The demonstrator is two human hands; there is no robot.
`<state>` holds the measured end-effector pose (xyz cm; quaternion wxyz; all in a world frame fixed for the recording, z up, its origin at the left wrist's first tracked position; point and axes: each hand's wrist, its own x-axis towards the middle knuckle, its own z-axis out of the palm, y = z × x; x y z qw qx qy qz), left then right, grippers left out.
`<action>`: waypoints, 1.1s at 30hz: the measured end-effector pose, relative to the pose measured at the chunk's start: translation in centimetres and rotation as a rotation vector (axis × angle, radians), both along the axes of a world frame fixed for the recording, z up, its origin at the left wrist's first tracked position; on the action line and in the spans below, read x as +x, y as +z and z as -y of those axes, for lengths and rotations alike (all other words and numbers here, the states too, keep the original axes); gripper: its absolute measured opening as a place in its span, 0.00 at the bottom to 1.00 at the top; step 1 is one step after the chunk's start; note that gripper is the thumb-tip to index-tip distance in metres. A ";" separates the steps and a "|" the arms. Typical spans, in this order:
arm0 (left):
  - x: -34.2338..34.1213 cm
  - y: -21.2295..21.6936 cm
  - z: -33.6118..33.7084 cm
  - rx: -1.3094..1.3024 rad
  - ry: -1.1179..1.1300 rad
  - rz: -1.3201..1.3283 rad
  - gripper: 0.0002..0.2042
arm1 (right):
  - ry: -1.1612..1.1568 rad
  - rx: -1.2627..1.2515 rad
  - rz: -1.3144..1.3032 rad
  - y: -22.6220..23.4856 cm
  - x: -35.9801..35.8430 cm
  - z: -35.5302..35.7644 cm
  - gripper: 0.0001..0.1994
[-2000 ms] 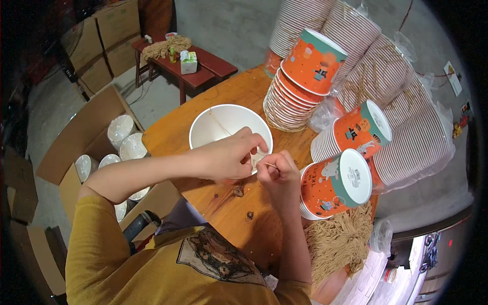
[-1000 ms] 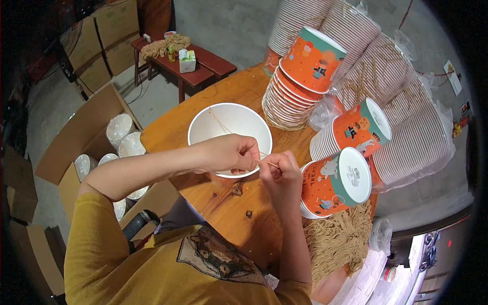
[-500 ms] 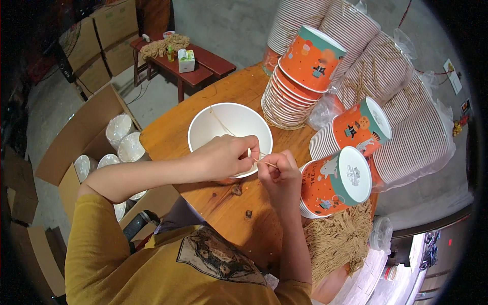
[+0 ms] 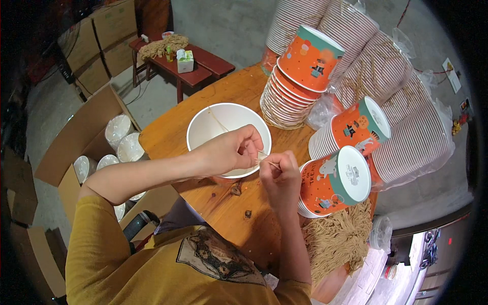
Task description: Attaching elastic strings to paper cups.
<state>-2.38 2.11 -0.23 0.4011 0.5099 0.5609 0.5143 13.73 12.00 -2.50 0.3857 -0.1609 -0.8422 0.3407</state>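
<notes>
A white paper bucket stands upright on the wooden table in front of me. One strand of tan cord runs from its far rim down across the inside toward my fingers. My left hand reaches over the near right part of the rim, fingertips pinched on the cord. Just to its right, my right hand is closed in a pinch on the cord, a short end sticking out between the fingers. A small pale bit shows between the two hands; I cannot make out what it is.
Orange printed buckets in nested stacks stand upright and lie sideways at the right, beside bagged stacks. Tan cord bundles hang at the table's right edge. An open carton of wrapped buckets sits left; a red bench stands behind.
My left hand has shifted slightly, its fingers lifted and bent differently near the right hand. A pale bit now shows between the hands. The bucket stays in place.
</notes>
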 end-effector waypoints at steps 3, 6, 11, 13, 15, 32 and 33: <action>-0.2 0.4 0.2 -0.026 -0.059 -0.032 0.14 | 0.004 -0.075 0.021 -0.2 0.0 0.0 0.07; 0.1 0.6 0.2 -0.030 -0.051 -0.038 0.18 | -0.005 -0.241 0.057 -0.8 0.1 -0.2 0.07; 0.3 0.5 0.3 -0.015 -0.011 0.002 0.18 | -0.046 -0.012 0.022 0.2 0.4 -0.1 0.09; 0.3 0.7 0.3 -0.027 -0.007 0.006 0.18 | -0.053 0.180 0.019 0.5 0.6 -0.2 0.10; 0.4 0.8 0.4 -0.040 -0.004 0.009 0.18 | -0.049 0.292 0.061 0.6 0.9 -0.3 0.14; 1.0 1.1 0.9 0.030 0.028 -0.204 0.18 | 0.203 -0.602 0.135 1.0 1.5 -1.3 0.03; 1.0 1.1 0.9 0.030 0.029 -0.205 0.18 | 0.195 -0.567 0.076 0.8 1.5 -1.2 0.03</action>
